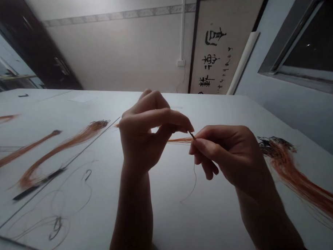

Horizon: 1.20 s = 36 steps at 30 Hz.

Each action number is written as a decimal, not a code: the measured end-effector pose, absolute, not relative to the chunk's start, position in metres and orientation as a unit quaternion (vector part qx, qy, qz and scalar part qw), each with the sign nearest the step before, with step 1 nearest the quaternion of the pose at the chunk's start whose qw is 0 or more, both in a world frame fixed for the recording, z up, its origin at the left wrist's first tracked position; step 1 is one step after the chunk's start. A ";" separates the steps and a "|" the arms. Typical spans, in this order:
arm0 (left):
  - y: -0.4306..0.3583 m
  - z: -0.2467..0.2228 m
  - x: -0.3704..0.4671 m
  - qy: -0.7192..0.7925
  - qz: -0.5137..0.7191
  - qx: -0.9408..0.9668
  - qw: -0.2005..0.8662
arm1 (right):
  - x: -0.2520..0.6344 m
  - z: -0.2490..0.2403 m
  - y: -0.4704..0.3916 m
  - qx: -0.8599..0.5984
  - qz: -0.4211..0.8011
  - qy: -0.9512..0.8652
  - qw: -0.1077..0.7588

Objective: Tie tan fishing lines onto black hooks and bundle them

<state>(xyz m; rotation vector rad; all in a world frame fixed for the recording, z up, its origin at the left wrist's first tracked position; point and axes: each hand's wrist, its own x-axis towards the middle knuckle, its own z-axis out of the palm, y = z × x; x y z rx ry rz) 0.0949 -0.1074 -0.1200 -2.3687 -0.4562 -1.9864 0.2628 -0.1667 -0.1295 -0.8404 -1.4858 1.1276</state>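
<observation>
Near the middle of the view, my left hand [152, 129] and my right hand [224, 148] meet at a small dark hook [192, 135]. The thumb and forefinger of my right hand pinch its lower end. My left forefinger bends over its upper end, and the left fingertips are closed at it. Thin orange strands [180, 140] run between the two hands, partly hidden behind my fingers. A fine loose thread [195, 178] hangs below my right hand and curls toward the white table [175, 219].
Bundles of orange line with dark hooks lie left [71, 141] and right [285, 161]. Loose hooks [57, 227] with tangled thread and a black strip [39, 186] are at the left. A table seam [82, 149] runs diagonally. Behind stand a wall and a framed calligraphy [220, 39].
</observation>
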 end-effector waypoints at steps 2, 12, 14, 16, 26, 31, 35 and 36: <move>-0.108 -0.120 0.095 -0.148 -0.636 -0.757 0.006 | 0.263 -0.130 -0.167 -0.348 0.468 -0.623 0.521; -0.111 -0.118 0.096 -0.157 -0.629 -0.761 0.027 | 0.263 -0.129 -0.166 -0.346 0.466 -0.626 0.521; -0.110 -0.118 0.096 -0.150 -0.632 -0.760 0.026 | 0.263 -0.129 -0.166 -0.347 0.466 -0.626 0.520; -0.110 -0.118 0.096 -0.148 -0.633 -0.759 0.025 | 0.263 -0.129 -0.166 -0.346 0.468 -0.626 0.519; -0.112 -0.118 0.095 -0.147 -0.627 -0.765 0.021 | 0.264 -0.130 -0.166 -0.338 0.472 -0.622 0.525; -0.114 -0.118 0.096 -0.173 -0.622 -0.763 0.038 | 0.263 -0.132 -0.164 -0.336 0.469 -0.622 0.530; -0.112 -0.117 0.096 -0.157 -0.623 -0.766 0.033 | 0.263 -0.134 -0.163 -0.329 0.465 -0.628 0.531; -0.112 -0.117 0.096 -0.151 -0.621 -0.768 0.030 | 0.263 -0.134 -0.163 -0.327 0.466 -0.629 0.530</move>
